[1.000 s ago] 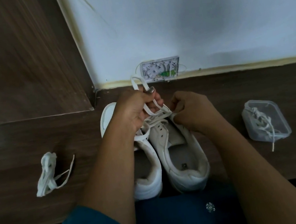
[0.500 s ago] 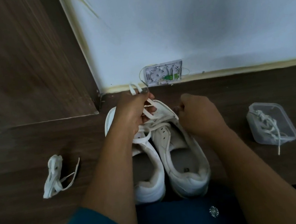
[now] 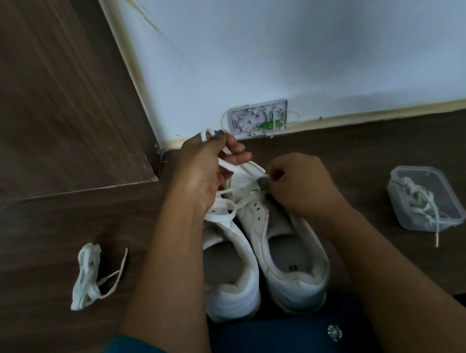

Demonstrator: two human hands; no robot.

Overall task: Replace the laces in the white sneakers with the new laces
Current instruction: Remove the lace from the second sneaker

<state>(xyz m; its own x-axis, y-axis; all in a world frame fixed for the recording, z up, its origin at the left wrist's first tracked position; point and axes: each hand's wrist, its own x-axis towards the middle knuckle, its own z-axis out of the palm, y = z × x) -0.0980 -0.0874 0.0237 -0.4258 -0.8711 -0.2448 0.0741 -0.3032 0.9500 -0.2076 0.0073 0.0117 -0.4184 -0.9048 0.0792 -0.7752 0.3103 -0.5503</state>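
Centrally on the bench (image 3: 67, 330), the two white sneakers are standing side by side, heels toward its near edge and toes toward the wall. The left sneaker (image 3: 235, 295) is touching the right sneaker (image 3: 297, 282) along their inner sides.

The left hand (image 3: 209, 168) is hovering over the toe ends, its fingers (image 3: 236, 148) curling closed around a white lace (image 3: 228, 164). The lace is looping up past the knuckles and running down to the front eyelets of the right sneaker. The right hand (image 3: 300, 187) is resting against that sneaker's front. Its fingers are curling in tight, with thumb and forefinger pinching the same lace at the eyelets.

Toward the right end of the bench, well apart from the shoes, a clear plastic container (image 3: 417, 170) is sitting lidless. A tangle of white laces (image 3: 419, 201) is lying inside it, one end trailing over its near wall.

Toward the left end, a folded lace bundle (image 3: 85, 276) is lying flat, loose ends straying to the right.
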